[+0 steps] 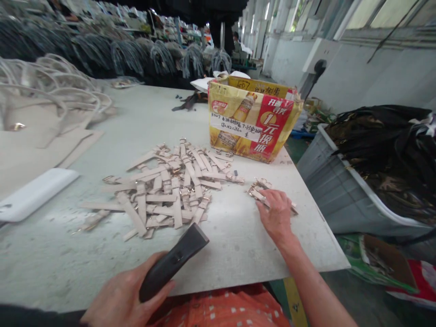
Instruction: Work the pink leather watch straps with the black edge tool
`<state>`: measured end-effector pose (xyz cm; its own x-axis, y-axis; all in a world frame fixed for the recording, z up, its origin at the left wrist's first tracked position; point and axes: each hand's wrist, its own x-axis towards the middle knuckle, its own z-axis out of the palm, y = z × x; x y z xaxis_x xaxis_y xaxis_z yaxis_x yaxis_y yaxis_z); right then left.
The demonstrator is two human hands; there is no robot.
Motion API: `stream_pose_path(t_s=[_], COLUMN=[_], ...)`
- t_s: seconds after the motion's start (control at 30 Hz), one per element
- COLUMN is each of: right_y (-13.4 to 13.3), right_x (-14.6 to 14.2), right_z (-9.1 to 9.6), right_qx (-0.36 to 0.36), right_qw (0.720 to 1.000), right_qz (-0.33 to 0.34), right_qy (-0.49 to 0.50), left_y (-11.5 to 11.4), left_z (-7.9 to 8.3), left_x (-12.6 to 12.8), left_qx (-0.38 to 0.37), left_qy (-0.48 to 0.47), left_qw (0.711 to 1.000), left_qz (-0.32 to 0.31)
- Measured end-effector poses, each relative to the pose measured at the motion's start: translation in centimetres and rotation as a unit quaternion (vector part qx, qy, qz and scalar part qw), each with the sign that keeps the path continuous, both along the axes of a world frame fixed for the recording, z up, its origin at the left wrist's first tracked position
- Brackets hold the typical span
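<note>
My left hand (124, 295) is wrapped round a black handheld tool (173, 261) at the table's near edge, its flat end pointing up toward a pile of beige straps (170, 188). My right hand (276, 213) lies to the right of that pile, fingers curled over a small heap of beige straps with metal buckles (260, 188). The big pile holds several short beige straps with gold buckles, spread over the middle of the pale table (238, 245).
A yellow and red cardboard box (254, 118) stands behind the straps. A grey bin (344, 195) of dark material sits right of the table. Beige handbags (47, 104) and a white flat piece (34, 193) lie at left. Dark bags line the back.
</note>
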<state>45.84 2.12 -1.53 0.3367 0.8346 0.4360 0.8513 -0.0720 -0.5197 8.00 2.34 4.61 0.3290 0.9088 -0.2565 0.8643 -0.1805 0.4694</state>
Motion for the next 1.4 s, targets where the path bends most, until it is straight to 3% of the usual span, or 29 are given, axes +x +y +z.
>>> stream_pose_path(t_s=[0.1, 0.23, 0.33, 0.43, 0.63, 0.77, 0.93, 1.0, 1.2, 1.4], right_y=[1.4, 3.8, 5.2, 6.0, 6.3, 5.6, 2.0, 0.2, -3.7, -4.5], right_x=[-4.3, -10.4, -12.8, -13.3, -11.8, -9.9, -6.5, -5.5, -5.8, -7.0], right_z=[1.1, 3.9, 5.5, 5.6, 3.6, 2.8, 2.0, 1.8, 1.3, 0.1], right_qx=[-0.092, -0.245, -0.303, -0.321, -0.291, -0.251, -0.252, -0.257, -0.210, -0.078], right_qw=[0.984, 0.928, 0.903, 0.909, 0.945, 0.949, 0.880, 0.876, 0.925, 0.950], right_qz=[0.150, 0.279, 0.292, 0.254, 0.137, 0.135, 0.220, 0.258, 0.271, 0.294], right_qy=[0.019, -0.040, -0.085, -0.077, 0.065, 0.138, 0.336, 0.316, 0.165, 0.074], left_y=[-0.2, -0.5, -0.8, -1.0, -0.8, -0.7, -0.8, -0.8, -0.9, -0.2], left_z=[0.0, 0.0, 0.2, 0.5, 0.7, 0.6, 0.4, 0.1, -1.0, -0.9], left_x=[-0.6, -0.9, -0.7, -0.6, -0.5, -0.6, -0.5, -0.4, 0.5, 0.6], left_qx=[-0.003, -0.006, -0.019, -0.029, -0.046, -0.061, -0.073, -0.086, -0.087, -0.106], left_qy=[-0.006, -0.015, -0.033, -0.033, -0.047, -0.046, -0.040, -0.028, -0.007, 0.015], left_qw=[1.000, 1.000, 0.999, 0.999, 0.998, 0.997, 0.996, 0.995, 0.994, 0.991], left_qz=[0.011, 0.015, 0.011, 0.006, 0.002, -0.009, -0.019, -0.036, -0.068, -0.074])
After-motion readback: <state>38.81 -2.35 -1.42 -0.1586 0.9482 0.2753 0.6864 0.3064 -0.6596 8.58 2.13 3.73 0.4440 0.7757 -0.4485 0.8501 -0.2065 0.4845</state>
